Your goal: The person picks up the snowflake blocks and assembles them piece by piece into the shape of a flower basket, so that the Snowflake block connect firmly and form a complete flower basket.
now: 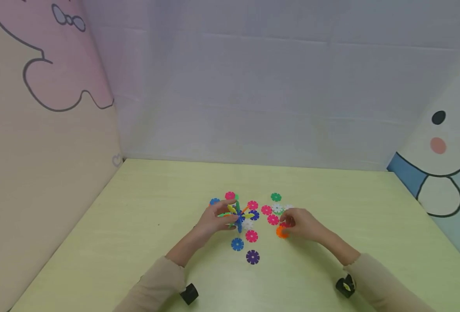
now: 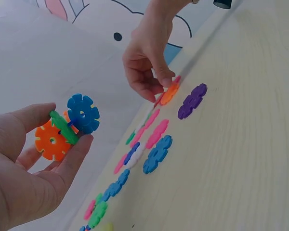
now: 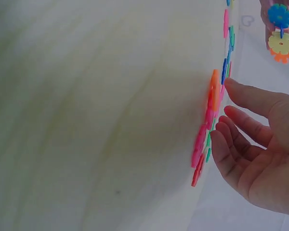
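My left hand (image 1: 211, 220) holds a small cluster of interlocking plastic snowflake discs (image 1: 239, 218) up off the table. In the left wrist view the thumb and fingers pinch its green disc (image 2: 63, 128), with a blue disc (image 2: 84, 113) and an orange disc (image 2: 50, 140) slotted on. My right hand (image 1: 303, 223) is low over the table, its fingertips at a loose orange disc (image 1: 281, 232) that overlaps pink ones. Seen from the right wrist, its fingers (image 3: 238, 139) are loosely bent and apart, with nothing between them.
Loose discs lie flat between and around the hands: several pink ones (image 1: 252, 236), a blue one (image 1: 237, 244), a purple one (image 1: 252, 257) nearest me, a green one (image 1: 276, 197) farther back. The pale wooden table (image 1: 167, 186) meets a fabric backdrop (image 1: 230, 86).
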A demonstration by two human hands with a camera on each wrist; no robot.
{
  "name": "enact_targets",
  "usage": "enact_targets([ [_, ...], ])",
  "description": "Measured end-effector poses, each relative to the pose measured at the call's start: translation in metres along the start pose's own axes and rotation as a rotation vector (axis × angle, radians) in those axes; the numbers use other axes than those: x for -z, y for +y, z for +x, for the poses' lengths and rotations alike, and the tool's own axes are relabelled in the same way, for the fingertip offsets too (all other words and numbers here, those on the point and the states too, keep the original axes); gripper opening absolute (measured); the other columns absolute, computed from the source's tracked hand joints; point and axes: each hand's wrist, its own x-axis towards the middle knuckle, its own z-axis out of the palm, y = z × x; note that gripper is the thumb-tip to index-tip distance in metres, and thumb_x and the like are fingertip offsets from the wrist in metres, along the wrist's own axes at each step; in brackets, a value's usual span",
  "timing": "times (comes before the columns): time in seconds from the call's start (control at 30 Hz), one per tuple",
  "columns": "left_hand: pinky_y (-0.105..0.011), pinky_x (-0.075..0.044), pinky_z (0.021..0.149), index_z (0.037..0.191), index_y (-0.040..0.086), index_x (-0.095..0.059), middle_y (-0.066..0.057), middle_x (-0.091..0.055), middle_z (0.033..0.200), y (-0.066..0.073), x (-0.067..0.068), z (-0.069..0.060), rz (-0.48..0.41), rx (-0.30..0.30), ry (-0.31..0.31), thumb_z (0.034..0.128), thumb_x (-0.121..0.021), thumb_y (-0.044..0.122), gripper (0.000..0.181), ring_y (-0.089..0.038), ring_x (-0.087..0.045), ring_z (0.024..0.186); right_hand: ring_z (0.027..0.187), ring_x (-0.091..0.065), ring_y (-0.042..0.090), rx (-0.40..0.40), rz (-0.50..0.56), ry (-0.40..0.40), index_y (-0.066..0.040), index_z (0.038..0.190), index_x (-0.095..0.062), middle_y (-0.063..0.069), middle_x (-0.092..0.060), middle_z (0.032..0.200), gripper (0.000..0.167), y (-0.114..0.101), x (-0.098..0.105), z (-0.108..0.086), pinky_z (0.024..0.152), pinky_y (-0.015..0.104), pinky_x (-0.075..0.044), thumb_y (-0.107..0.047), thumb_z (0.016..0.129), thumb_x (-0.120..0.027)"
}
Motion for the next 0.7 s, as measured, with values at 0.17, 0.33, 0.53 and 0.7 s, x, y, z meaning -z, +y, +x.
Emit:
enact_targets([
  [0.17, -0.036, -0.053, 0.078, 0.132, 0.011, -0.046, -0.014, -0.053, 0.115, -0.004, 0.004, -0.003, 0.01, 0.011, 0.007, 0.082, -0.067, 0.017, 0.055, -0.02, -0.062, 0.092, 0.066, -0.044, 0.011, 0.015, 0.002, -0.033, -0.005, 0.082, -0.063, -0.003, -0.053, 0.071, 0.014, 0.008, -0.004, -0.001, 0.057, 0.022, -0.041, -0.009, 0.073, -0.074],
  [0.33, -0.038, -0.053, 0.078, 0.132, 0.009, -0.046, -0.014, -0.054, 0.114, -0.004, 0.002, -0.005, -0.018, 0.005, 0.012, 0.0825, -0.067, 0.016, 0.054, -0.019, -0.062, 0.09, 0.067, -0.047, 0.01, 0.045, -0.005, 0.036, -0.007, 0.08, -0.06, -0.004, -0.056, 0.074, 0.012, 0.003, -0.006, -0.002, 0.061, 0.021, -0.045, 0.0, 0.075, -0.069],
  [0.53, -0.041, -0.051, 0.079, 0.131, 0.006, -0.045, -0.014, -0.054, 0.111, 0.0, -0.009, -0.007, -0.096, -0.03, 0.003, 0.0849, -0.063, 0.011, 0.049, -0.016, -0.061, 0.088, 0.067, -0.057, 0.008, 0.223, 0.063, 0.337, -0.006, 0.086, -0.063, -0.001, -0.064, 0.079, 0.018, -0.033, -0.011, -0.008, 0.057, 0.02, -0.051, 0.006, 0.073, -0.07],
  [0.7, -0.039, -0.052, 0.077, 0.13, 0.007, -0.046, -0.014, -0.054, 0.11, 0.005, -0.02, -0.006, -0.13, -0.055, 0.038, 0.0862, -0.061, 0.011, 0.047, -0.016, -0.061, 0.086, 0.066, -0.058, 0.007, 0.338, 0.123, 0.484, -0.005, 0.086, -0.062, 0.001, -0.065, 0.079, 0.022, -0.06, -0.019, -0.006, 0.054, 0.02, -0.051, 0.007, 0.07, -0.072],
])
